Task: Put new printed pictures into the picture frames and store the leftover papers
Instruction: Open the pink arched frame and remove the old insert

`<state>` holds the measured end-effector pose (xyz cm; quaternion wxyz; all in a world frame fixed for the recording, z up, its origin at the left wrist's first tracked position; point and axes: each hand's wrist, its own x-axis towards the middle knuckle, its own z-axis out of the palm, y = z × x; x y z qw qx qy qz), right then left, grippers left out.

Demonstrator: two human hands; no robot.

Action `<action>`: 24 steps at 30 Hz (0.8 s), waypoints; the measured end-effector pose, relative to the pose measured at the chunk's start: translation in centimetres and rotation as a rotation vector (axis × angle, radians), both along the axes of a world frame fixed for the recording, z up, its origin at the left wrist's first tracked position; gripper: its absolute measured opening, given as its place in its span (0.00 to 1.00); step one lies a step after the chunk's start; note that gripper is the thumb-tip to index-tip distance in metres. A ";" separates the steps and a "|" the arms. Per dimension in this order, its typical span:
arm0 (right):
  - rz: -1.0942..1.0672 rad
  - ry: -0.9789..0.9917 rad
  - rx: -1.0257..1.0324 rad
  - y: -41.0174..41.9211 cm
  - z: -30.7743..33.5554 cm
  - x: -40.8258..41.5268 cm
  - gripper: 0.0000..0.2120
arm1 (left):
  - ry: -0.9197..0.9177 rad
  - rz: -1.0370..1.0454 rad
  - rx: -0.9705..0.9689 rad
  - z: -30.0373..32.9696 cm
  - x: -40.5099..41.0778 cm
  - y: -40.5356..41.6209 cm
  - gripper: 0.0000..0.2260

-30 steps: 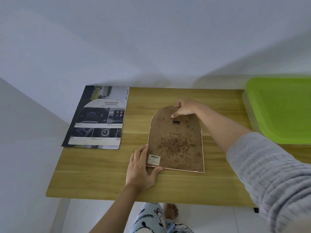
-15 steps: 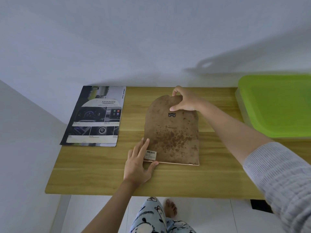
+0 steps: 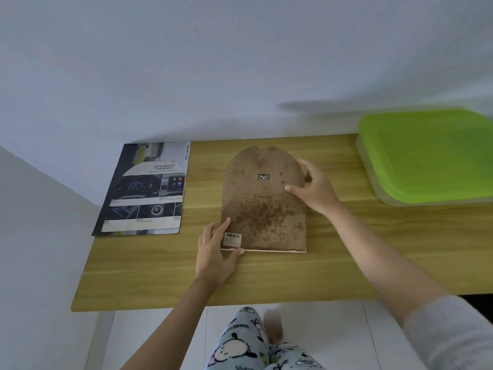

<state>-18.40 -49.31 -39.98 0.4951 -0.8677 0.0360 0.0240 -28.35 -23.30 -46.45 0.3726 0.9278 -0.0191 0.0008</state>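
Arched picture frame (image 3: 262, 206) face-down on the wooden table (image 3: 333, 265) — held between your two hands.
Your left hand (image 3: 214, 253) pinches its lower-left corner by the barcode label (image 3: 233, 239); your right hand (image 3: 314, 190) grips its upper-right edge — a car brochure (image 3: 145, 188) lies to the left.

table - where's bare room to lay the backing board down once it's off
Bare table runs along the near edge, below the brochure and frame. A second patch lies right of the frame, under the green-lidded box. The middle is crowded: left hand, right hand.
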 end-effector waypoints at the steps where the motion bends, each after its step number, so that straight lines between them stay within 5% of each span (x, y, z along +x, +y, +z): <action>1: -0.048 0.022 0.011 -0.1 -0.6 -1.4 0.34 | 0.001 -0.001 0.007 0.0 0.0 0.0 0.34; 9: -0.194 0.077 -0.057 1.6 -5.1 -9.2 0.33 | 0.038 -0.017 0.000 0.4 0.3 0.1 0.34; 24: -0.252 0.131 -0.028 6.3 -3.6 -4.7 0.30 | 0.118 0.056 -0.045 1.7 4.2 3.6 0.36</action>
